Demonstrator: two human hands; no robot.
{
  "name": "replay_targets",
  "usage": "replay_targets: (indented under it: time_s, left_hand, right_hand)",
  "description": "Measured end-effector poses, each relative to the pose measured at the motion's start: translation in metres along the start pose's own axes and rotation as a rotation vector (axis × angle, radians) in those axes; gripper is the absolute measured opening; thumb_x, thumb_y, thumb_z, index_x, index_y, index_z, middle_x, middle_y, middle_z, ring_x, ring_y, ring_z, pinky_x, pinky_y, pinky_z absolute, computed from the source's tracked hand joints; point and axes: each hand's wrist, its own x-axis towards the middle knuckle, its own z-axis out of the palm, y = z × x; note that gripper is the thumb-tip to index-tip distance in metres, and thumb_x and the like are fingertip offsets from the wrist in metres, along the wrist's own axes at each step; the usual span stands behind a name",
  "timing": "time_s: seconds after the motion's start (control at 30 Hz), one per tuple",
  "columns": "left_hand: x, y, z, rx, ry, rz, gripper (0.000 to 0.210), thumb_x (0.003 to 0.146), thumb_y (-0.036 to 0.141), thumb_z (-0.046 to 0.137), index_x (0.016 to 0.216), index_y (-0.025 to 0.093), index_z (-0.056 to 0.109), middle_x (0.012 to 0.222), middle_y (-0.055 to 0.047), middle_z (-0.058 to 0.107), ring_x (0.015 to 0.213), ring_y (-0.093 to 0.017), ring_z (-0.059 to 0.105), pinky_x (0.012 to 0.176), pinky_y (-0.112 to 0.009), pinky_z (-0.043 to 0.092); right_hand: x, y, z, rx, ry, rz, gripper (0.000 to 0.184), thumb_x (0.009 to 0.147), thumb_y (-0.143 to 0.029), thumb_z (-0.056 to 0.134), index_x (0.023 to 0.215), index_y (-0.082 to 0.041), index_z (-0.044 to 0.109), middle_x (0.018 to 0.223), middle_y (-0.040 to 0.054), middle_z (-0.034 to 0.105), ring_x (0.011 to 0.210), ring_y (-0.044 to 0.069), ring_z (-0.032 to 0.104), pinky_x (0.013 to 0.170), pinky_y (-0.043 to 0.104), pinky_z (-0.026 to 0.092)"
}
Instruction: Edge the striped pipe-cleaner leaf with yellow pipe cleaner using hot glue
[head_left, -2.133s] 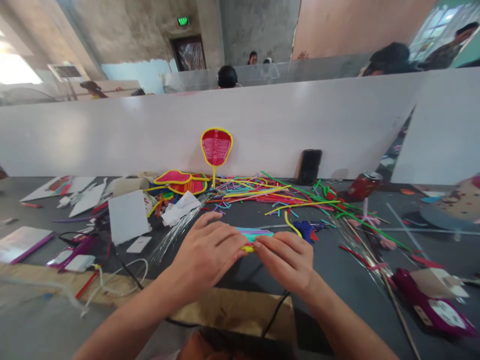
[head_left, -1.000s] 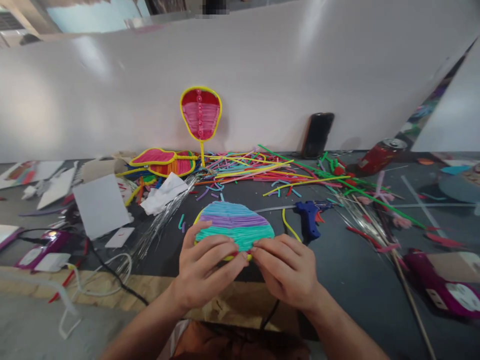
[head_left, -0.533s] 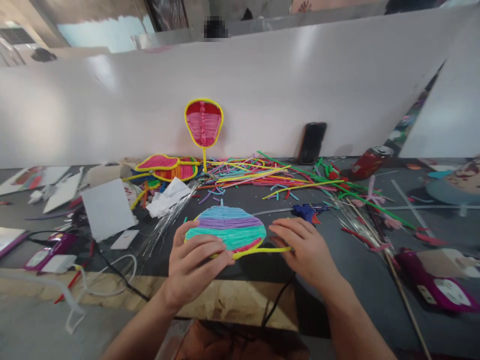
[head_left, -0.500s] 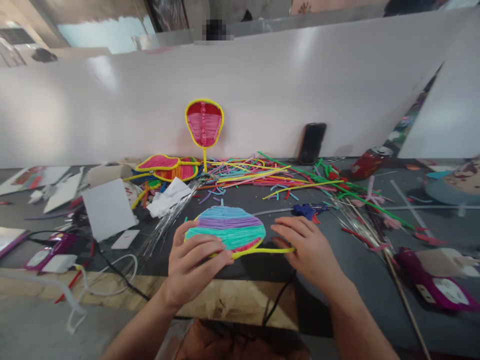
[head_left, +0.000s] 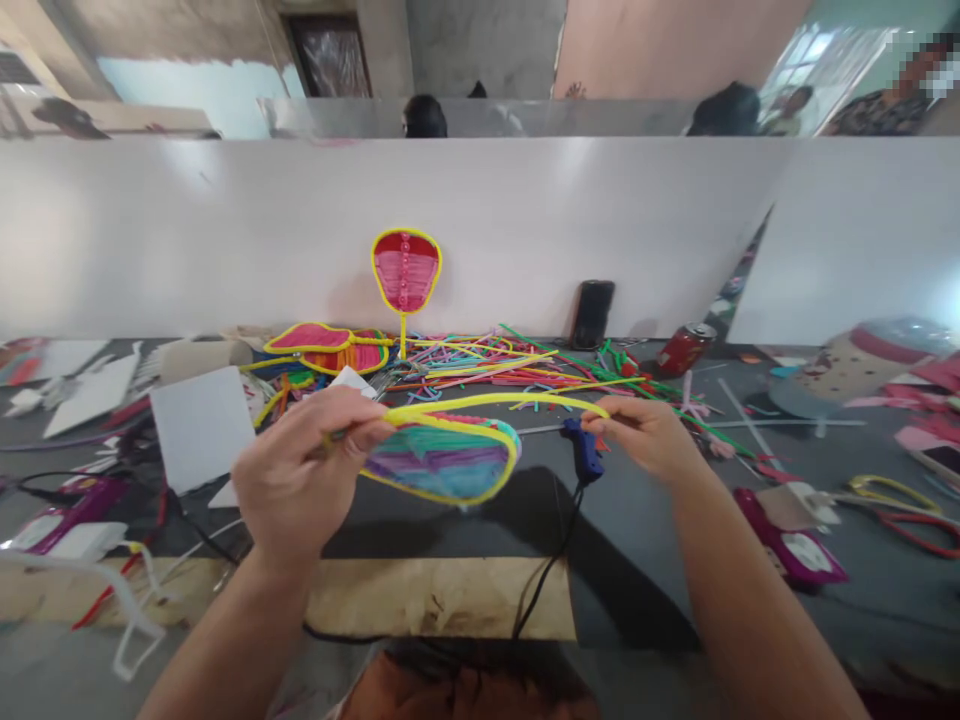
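My left hand (head_left: 296, 480) pinches the narrow left end of an oval panel (head_left: 442, 465) made of pipe cleaners, held above the table. Teal, purple and blue bands fill the panel inside a yellow border. A yellow pipe cleaner (head_left: 517, 398) runs from my left fingers in a low arch over the panel's upper edge. Its far end sits between the thumb and fingertips of my right hand (head_left: 649, 435). Just below those fingertips lies a blue glue gun (head_left: 585, 455) on the table.
Behind are a pile of loose pipe cleaners (head_left: 495, 367), a finished pink piece (head_left: 406, 270) standing upright, a phone (head_left: 592, 314) and a red can (head_left: 685, 350). White card (head_left: 196, 430) lies left. Purple devices (head_left: 806, 555) with cables flank both sides. People are beyond the partition (head_left: 495, 220).
The panel has been raised and flipped, its teal side now uppermost. The yellow pipe cleaner has come up with it and now arches above. The head view has tilted up.
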Motion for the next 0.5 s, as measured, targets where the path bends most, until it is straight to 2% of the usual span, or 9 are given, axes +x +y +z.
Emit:
replay_targets:
  time_s: [0.07, 0.17, 0.23, 0.3, 0.37, 0.43, 0.5]
  left_hand:
    - [0.01, 0.0, -0.001, -0.059, -0.036, -0.199, 0.005, 0.074, 0.026, 0.076, 0.076, 0.022, 0.073, 0.064, 0.003, 0.067, 0.056, -0.011, 0.057, 0.05, -0.022, 0.043]
    - [0.017, -0.009, 0.003, -0.293, -0.241, -0.492, 0.017, 0.071, 0.035, 0.077, 0.075, 0.019, 0.073, 0.061, 0.003, 0.064, 0.052, -0.01, 0.053, 0.045, -0.02, 0.038]
    - [0.015, -0.016, 0.008, -0.369, -0.381, -0.598, 0.022, 0.068, 0.037, 0.079, 0.07, 0.016, 0.072, 0.06, 0.001, 0.063, 0.052, -0.01, 0.052, 0.045, -0.019, 0.038]
    - [0.011, -0.021, 0.013, -0.392, -0.478, -0.65, 0.025, 0.068, 0.038, 0.078, 0.068, 0.014, 0.071, 0.06, 0.0, 0.062, 0.052, -0.01, 0.051, 0.045, -0.019, 0.038]
    - [0.006, -0.024, 0.018, -0.406, -0.522, -0.685, 0.026, 0.069, 0.038, 0.077, 0.069, 0.013, 0.071, 0.061, -0.001, 0.062, 0.054, -0.01, 0.051, 0.047, -0.019, 0.038]
    - [0.004, -0.026, 0.022, -0.424, -0.538, -0.711, 0.026, 0.069, 0.038, 0.077, 0.07, 0.013, 0.071, 0.062, -0.001, 0.062, 0.054, -0.01, 0.05, 0.048, -0.019, 0.038]
    - [0.004, -0.028, 0.024, -0.448, -0.57, -0.723, 0.026, 0.069, 0.038, 0.078, 0.07, 0.013, 0.071, 0.061, 0.0, 0.061, 0.053, -0.009, 0.049, 0.047, -0.019, 0.037]
  right_hand:
    - [0.007, 0.003, -0.002, -0.001, -0.008, 0.059, 0.032, 0.079, -0.048, 0.062, 0.081, -0.018, 0.072, 0.076, 0.0045, 0.07, 0.066, 0.019, 0.063, 0.059, 0.029, 0.05]
    - [0.012, 0.015, 0.001, -0.058, 0.008, 0.099, 0.039, 0.081, -0.047, 0.058, 0.104, -0.018, 0.068, 0.099, 0.007, 0.071, 0.086, 0.021, 0.065, 0.07, 0.031, 0.053]
    - [0.011, 0.029, 0.003, -0.131, 0.034, 0.163, 0.045, 0.083, -0.041, 0.054, 0.121, -0.017, 0.059, 0.112, 0.0089, 0.068, 0.097, 0.021, 0.064, 0.076, 0.032, 0.052]
    - [0.007, 0.043, 0.003, -0.244, 0.066, 0.264, 0.043, 0.086, -0.033, 0.048, 0.125, -0.015, 0.054, 0.112, 0.0121, 0.067, 0.097, 0.021, 0.064, 0.077, 0.033, 0.051]
    - [0.002, 0.055, 0.002, -0.381, 0.073, 0.385, 0.033, 0.086, -0.027, 0.045, 0.111, -0.012, 0.061, 0.098, 0.0141, 0.069, 0.09, 0.024, 0.065, 0.076, 0.035, 0.05]
    - [-0.002, 0.062, 0.003, -0.503, 0.029, 0.495, 0.025, 0.086, -0.027, 0.046, 0.088, -0.014, 0.066, 0.081, 0.0141, 0.07, 0.082, 0.026, 0.066, 0.073, 0.037, 0.048]
    - [-0.003, 0.062, 0.007, -0.589, -0.046, 0.578, 0.031, 0.087, -0.034, 0.048, 0.069, -0.016, 0.065, 0.071, 0.014, 0.068, 0.078, 0.028, 0.067, 0.071, 0.037, 0.047]
